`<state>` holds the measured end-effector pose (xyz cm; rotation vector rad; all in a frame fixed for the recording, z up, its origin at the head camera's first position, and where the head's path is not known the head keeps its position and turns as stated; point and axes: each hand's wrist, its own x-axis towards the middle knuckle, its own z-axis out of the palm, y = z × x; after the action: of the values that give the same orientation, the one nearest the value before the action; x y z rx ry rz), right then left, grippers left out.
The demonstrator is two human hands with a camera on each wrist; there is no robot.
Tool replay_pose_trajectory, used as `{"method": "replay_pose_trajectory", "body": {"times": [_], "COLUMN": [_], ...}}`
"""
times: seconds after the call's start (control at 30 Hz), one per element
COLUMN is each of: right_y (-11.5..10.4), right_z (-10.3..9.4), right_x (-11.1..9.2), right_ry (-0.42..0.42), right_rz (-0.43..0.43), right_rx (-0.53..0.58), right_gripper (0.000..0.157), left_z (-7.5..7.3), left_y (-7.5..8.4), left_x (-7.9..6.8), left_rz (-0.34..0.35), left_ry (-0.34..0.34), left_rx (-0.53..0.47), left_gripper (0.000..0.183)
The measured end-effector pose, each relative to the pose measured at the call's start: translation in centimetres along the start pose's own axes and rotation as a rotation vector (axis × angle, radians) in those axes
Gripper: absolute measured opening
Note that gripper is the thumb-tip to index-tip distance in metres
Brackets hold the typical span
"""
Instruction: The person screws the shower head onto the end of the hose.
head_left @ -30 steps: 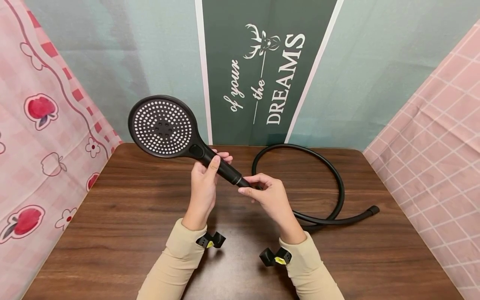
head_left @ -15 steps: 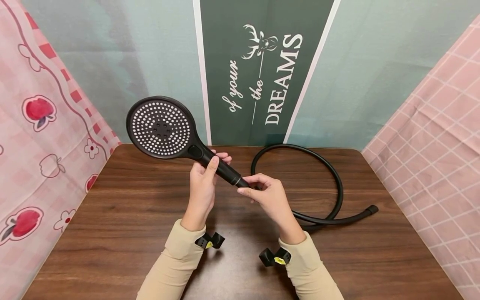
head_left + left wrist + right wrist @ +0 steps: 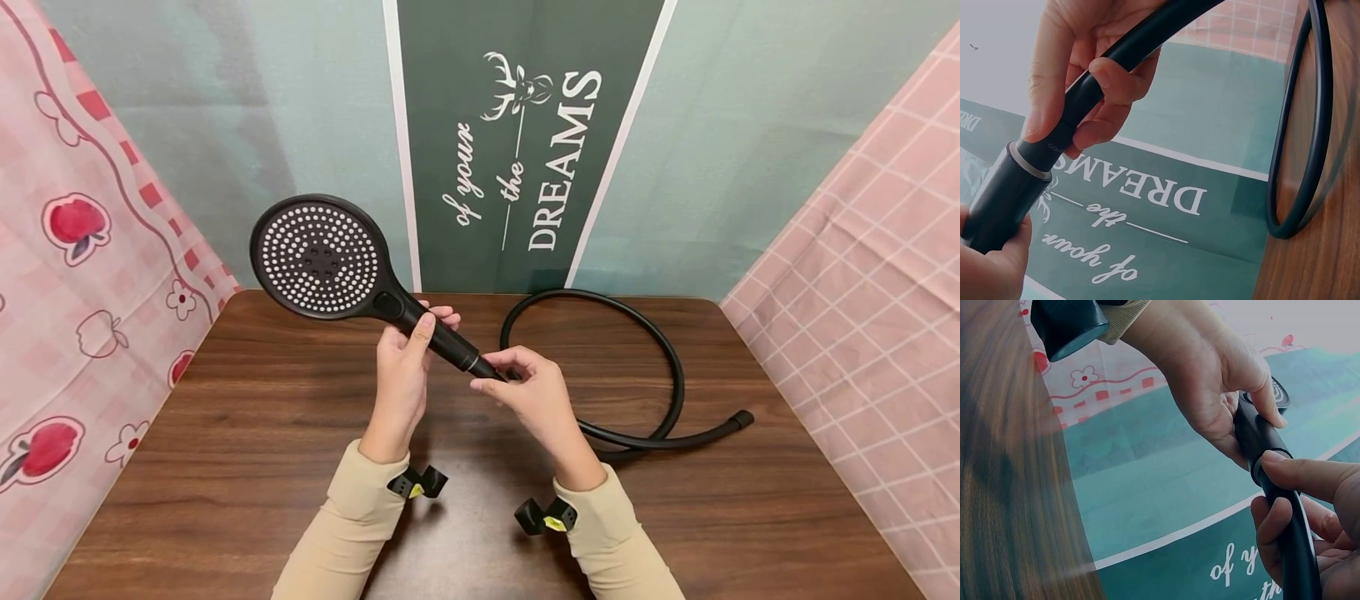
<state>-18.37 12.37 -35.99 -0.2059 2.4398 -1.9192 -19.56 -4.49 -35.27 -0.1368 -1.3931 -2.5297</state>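
A black shower head (image 3: 321, 258) with white nozzles faces up, tilted above the table. My left hand (image 3: 402, 375) grips its handle (image 3: 453, 346), thumb along the top. At the handle's lower end, my right hand (image 3: 536, 396) pinches the end fitting of a black shower hose (image 3: 671, 358) between thumb and fingers. Handle and hose fitting (image 3: 1041, 150) stand in line, a pale ring (image 3: 1027, 164) at their joint in the left wrist view. From the right hand the hose loops over the table to a free end (image 3: 742, 418) at the right.
The brown wooden table (image 3: 247, 467) carries the hose loop on its right half. A green printed cloth (image 3: 517, 150) hangs behind it. Pink cloths hang at the left (image 3: 82, 317) and right (image 3: 862, 292). A small black camera is strapped to each wrist.
Everything in the head view has shifted slightly left, hose and table included. Both hands keep their hold on the shower head handle and the hose fitting.
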Motion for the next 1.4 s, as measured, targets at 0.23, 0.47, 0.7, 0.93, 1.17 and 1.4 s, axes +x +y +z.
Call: {"method": "replay_pose_trajectory", "body": {"times": [0.23, 0.47, 0.7, 0.93, 1.17, 1.4], "right_y": [-0.15, -0.23, -0.24, -0.22, -0.25, -0.36], "right_z": [0.02, 0.08, 0.16, 0.18, 0.02, 0.02], "right_x": [-0.15, -0.22, -0.1, -0.13, -0.09, -0.15], "right_ry": [0.021, 0.029, 0.037, 0.032, 0.021, 0.034], "right_rz": [-0.015, -0.011, -0.009, 0.012, 0.049, 0.066], "right_rx": [0.004, 0.005, 0.002, 0.005, 0.039, 0.041], "right_gripper": [0.03, 0.03, 0.029, 0.029, 0.029, 0.028], "left_z": [-0.04, -0.16, -0.26, -0.41, -0.37, -0.29], "left_y": [-0.05, -0.15, -0.11, -0.26, -0.09, -0.1], "left_x": [0.02, 0.04, 0.19, 0.22, 0.0, -0.02], "left_rz": [-0.006, -0.007, -0.007, -0.016, -0.018, -0.028], "left_ry": [-0.01, -0.021, -0.025, -0.023, -0.036, -0.04], "left_rx": [0.009, 0.009, 0.011, 0.024, 0.037, 0.037], "left_gripper": [0.018, 0.015, 0.018, 0.018, 0.018, 0.017]}}
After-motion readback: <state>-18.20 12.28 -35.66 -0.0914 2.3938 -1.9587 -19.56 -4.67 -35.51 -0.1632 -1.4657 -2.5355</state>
